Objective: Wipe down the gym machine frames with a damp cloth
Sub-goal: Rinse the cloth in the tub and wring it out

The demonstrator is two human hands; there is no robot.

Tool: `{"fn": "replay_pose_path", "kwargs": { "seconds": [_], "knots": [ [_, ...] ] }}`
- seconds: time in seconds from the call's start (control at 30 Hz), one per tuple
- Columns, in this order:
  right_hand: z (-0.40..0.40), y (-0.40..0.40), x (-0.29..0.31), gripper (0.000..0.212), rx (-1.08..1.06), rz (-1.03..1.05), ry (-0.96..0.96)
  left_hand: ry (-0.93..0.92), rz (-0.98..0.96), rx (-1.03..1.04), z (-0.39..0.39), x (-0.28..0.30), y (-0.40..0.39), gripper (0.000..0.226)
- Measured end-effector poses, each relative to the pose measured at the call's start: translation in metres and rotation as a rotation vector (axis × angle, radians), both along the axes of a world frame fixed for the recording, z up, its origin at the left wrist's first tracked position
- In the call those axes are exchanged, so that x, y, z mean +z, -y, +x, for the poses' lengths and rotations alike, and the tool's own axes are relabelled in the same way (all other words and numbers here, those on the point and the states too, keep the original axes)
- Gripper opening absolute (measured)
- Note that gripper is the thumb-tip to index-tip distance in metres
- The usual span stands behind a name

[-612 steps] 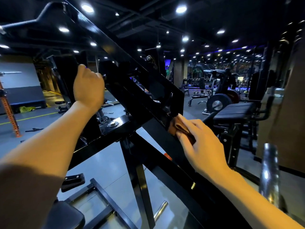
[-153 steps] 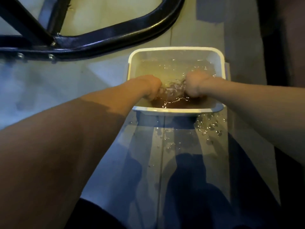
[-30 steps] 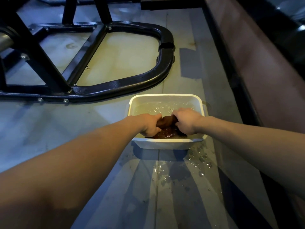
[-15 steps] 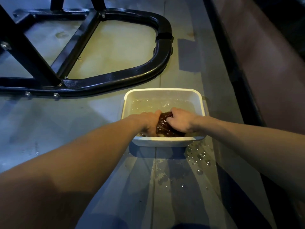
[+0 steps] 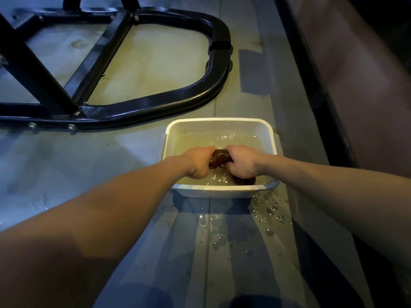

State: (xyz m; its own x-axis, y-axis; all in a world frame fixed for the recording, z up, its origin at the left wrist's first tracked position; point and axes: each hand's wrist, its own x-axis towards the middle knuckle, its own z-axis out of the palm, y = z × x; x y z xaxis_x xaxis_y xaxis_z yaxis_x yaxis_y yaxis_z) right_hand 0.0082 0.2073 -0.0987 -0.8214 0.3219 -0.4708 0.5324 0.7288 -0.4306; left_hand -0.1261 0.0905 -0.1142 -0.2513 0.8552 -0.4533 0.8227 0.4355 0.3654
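Both fists clamp the brown cloth [image 5: 220, 157] over the white basin [image 5: 219, 123], centre-right: left hand [image 5: 198, 162] and right hand [image 5: 243, 162] curled tight round it. Twist opposite ways, low over the water, till merely damp, before the black frame [image 5: 155, 103], upper left.
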Motion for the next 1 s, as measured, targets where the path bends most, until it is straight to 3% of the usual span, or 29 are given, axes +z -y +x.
{"fn": "replay_pose_path", "kwargs": {
  "seconds": [0.17,0.27,0.33,0.4,0.47,0.57,0.67,0.77,0.9,1.0],
  "knots": [
    [-0.001,-0.001,-0.002,0.04,-0.056,-0.04,-0.078,0.058,-0.059,-0.043,-0.004,0.006,0.001,0.078],
    [0.005,-0.002,0.003,0.066,0.071,-0.039,-0.069,0.002,-0.021,-0.091,-0.001,0.007,0.004,0.083],
    [0.01,-0.002,0.005,0.083,0.192,0.096,-0.05,-0.089,-0.019,-0.127,0.003,0.006,0.003,0.083],
    [0.011,0.0,0.003,0.075,0.243,0.27,-0.022,-0.166,-0.041,-0.148,0.007,0.005,0.0,0.064],
    [0.009,0.003,0.001,0.05,0.25,0.372,-0.002,-0.194,-0.063,-0.151,0.009,0.005,-0.002,0.04],
    [0.005,0.007,0.002,0.021,0.266,0.404,0.041,-0.218,-0.102,-0.159,0.009,0.009,-0.005,0.018],
    [0.002,0.008,0.005,0.009,0.325,0.467,0.086,-0.256,-0.125,-0.189,0.01,0.01,-0.006,0.004],
    [0.001,0.003,0.004,0.01,0.288,0.412,0.089,-0.242,-0.118,-0.182,0.009,0.008,-0.005,0.01],
    [0.005,-0.001,-0.003,0.046,0.167,0.284,0.089,-0.257,-0.035,-0.18,0.003,0.007,-0.002,0.027],
    [0.003,0.002,-0.005,0.037,0.169,0.4,0.032,-0.283,0.073,-0.246,0.007,0.001,0.001,0.047]
  ]
}}
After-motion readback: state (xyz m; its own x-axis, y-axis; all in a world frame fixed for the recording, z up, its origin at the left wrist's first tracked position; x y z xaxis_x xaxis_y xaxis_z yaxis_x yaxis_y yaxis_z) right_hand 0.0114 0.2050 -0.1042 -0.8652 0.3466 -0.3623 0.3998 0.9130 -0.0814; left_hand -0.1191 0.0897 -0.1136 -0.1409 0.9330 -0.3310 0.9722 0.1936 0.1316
